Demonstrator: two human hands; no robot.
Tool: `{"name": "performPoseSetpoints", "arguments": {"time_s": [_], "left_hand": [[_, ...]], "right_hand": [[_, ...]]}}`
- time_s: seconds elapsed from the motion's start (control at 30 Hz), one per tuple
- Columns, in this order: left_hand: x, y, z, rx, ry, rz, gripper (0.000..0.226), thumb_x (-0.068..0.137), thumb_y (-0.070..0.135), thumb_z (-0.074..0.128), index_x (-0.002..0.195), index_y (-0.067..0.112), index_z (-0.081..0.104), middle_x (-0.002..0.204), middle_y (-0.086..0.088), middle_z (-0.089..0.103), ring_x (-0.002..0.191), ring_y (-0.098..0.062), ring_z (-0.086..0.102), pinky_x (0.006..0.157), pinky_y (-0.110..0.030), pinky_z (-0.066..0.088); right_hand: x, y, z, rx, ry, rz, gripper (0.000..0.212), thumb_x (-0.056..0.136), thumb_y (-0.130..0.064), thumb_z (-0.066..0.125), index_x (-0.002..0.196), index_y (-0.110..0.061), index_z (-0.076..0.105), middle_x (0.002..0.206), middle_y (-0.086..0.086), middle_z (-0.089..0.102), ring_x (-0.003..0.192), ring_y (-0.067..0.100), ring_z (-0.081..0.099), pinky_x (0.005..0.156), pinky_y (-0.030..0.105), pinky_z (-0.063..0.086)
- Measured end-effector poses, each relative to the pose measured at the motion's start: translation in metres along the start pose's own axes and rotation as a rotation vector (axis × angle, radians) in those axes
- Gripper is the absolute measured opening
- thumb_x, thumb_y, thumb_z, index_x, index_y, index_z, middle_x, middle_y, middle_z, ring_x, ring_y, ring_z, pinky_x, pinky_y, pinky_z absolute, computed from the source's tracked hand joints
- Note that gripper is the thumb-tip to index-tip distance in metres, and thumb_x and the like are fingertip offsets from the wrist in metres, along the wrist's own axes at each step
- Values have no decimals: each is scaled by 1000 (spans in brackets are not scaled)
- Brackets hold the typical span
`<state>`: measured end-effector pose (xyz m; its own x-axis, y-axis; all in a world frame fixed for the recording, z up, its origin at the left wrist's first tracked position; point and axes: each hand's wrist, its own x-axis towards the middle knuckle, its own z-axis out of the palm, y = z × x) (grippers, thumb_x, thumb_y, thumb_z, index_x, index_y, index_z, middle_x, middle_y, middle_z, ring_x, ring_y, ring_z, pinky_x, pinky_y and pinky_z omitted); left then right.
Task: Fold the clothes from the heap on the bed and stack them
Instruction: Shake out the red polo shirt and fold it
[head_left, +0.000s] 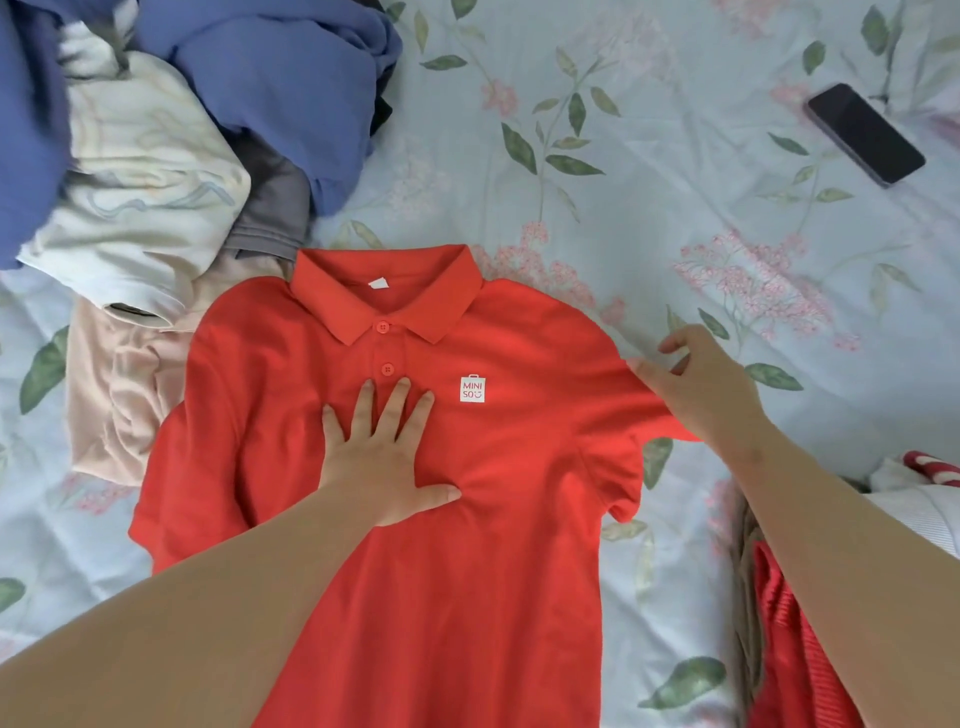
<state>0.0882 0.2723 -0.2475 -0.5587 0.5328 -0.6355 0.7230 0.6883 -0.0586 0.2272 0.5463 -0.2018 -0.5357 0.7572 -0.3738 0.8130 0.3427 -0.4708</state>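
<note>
left hand (387, 462) flat on red polo (467, 571) — right hand (696, 384) pinches its sleeve edge (635, 368), bedsheet (649, 156) beyond.

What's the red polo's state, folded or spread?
Spread: the red polo lies flat, front up, both sleeves out; the left hand presses its chest, the right hand grips one sleeve.

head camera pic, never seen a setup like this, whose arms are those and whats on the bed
There is no machine here. A person wears a camera on the head, and it looks down at their own bare arms. A red polo lies face up on the flowered bed. The left hand presses flat on its chest, and the right hand grips one sleeve. The unfolded heap sits at the top left, and a phone lies at the top right.
</note>
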Motion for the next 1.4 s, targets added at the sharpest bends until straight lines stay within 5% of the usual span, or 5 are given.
{"name": "performPoseSetpoints", "arguments": {"time_s": [0.13, 0.37, 0.7, 1.0, 1.4], "left_hand": [[2, 2, 1, 29, -14, -8, 104, 65, 91, 21, 121, 34, -46, 151, 5, -34, 141, -32, -25, 110, -62, -6], [3, 2, 1, 43, -47, -27, 103, 63, 92, 17, 112, 34, -52, 150, 3, -37, 140, -33, -27, 109, -63, -7], [6, 2, 3, 39, -65, -37, 104, 61, 93, 17, 106, 34, -57, 148, 3, -39, 139, -33, -28, 109, -63, -8], [5, 1, 3, 32, -59, -33, 104, 61, 93, 17, 102, 35, -59, 148, 4, -40, 140, -32, -28, 109, -62, -9], [-17, -14, -5, -163, 108, 133, 87, 82, 71, 38, 149, 38, -7, 157, 7, -16, 145, -25, -14, 114, -54, -3]], "right_hand": [[-10, 22, 12, 13, 63, 292, 44, 85, -57, 51, 108, -19, 57, 115, 11, 51, 111, 34, 47, 99, 46, 36], [-33, 23, 21, 665, -33, 398, 30, 75, -23, 75, 94, -1, 67, 80, 11, 69, 72, 20, 64, 63, 22, 48], [-40, 4, 4, 1517, -215, 353, 13, 76, -23, 64, 88, -19, 59, 77, -2, 66, 70, 17, 61, 74, 35, 49], [-62, 11, 22, 1314, -65, 425, 19, 92, -8, 57, 109, -14, 61, 103, 3, 70, 93, 17, 68, 82, 36, 55], [-83, -25, 46, -188, 438, 61, 67, 80, -3, 54, 142, -19, 36, 146, 12, 34, 124, 37, 37, 98, 46, 29]]}}
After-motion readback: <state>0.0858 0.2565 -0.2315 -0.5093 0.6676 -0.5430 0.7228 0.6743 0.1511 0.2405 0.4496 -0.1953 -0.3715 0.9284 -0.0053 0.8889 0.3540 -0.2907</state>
